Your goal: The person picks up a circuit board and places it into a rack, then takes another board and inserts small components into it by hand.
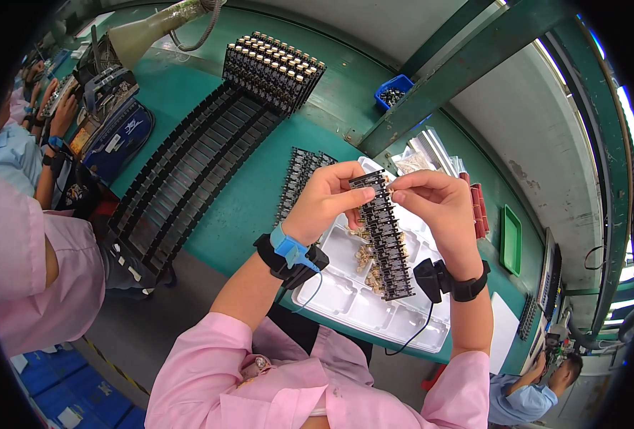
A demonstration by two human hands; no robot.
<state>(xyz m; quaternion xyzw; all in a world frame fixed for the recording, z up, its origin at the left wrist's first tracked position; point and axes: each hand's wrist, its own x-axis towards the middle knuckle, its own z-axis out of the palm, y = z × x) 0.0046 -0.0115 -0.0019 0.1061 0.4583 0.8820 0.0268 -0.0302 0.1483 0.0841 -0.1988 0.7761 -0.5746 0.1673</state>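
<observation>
A long black circuit board panel (388, 250), divided into several small boards, hangs tilted over a white compartment tray (317, 292). My left hand (325, 203) is closed on its upper end, thumb across the front. At the panel's upper right edge, the thumb and fingertips of my right hand (435, 204) are pinched together; what sits between them is too small to name. Little brass-coloured parts (363, 257) lie in the tray's compartments under the panel. More black board panels (299, 175) rest on the green bench, just beyond my left hand.
A long black slotted rack (195, 154) stretches along the left, with upright boards bearing white round parts (274, 64) at its far end. A green beam (431, 93) rises behind the tray. Farther off are a blue bin (394, 91) and a green tray (511, 241). Co-workers sit on both sides.
</observation>
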